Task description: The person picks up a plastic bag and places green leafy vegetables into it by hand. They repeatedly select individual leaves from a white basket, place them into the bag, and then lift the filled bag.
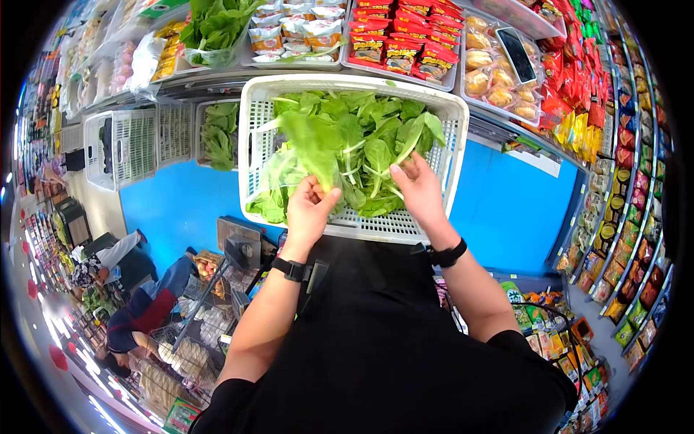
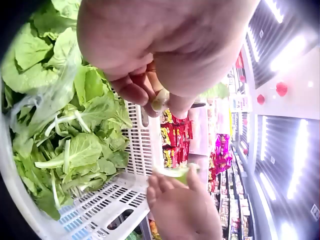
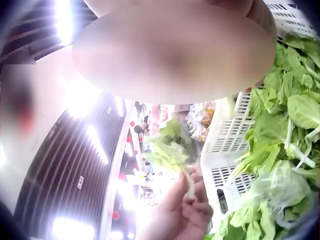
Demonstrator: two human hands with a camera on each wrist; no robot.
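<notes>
My left hand [image 1: 311, 210] pinches a leafy green vegetable [image 1: 309, 137] by its pale stem, the leaves pointing up and away, slightly blurred. This same bunch shows in the right wrist view above the left hand's fingers [image 3: 192, 187]. At the crate's right front, my right hand [image 1: 421, 194] pinches a pale green stem [image 2: 175, 172], seen at its fingertips in the left wrist view. Both hands are over a white slatted plastic crate [image 1: 354, 230] full of loose leafy greens [image 1: 347, 119]. A clear plastic bag [image 3: 282, 187] lies among the greens at the left.
Behind the crate, a shelf carries bins of red snack packets [image 1: 401, 43], bagged buns [image 1: 491, 72] with a phone [image 1: 516, 54] on top, and more greens [image 1: 217, 29]. Another white crate [image 1: 123, 148] stands left. A person [image 1: 144, 311] bends over baskets at the lower left.
</notes>
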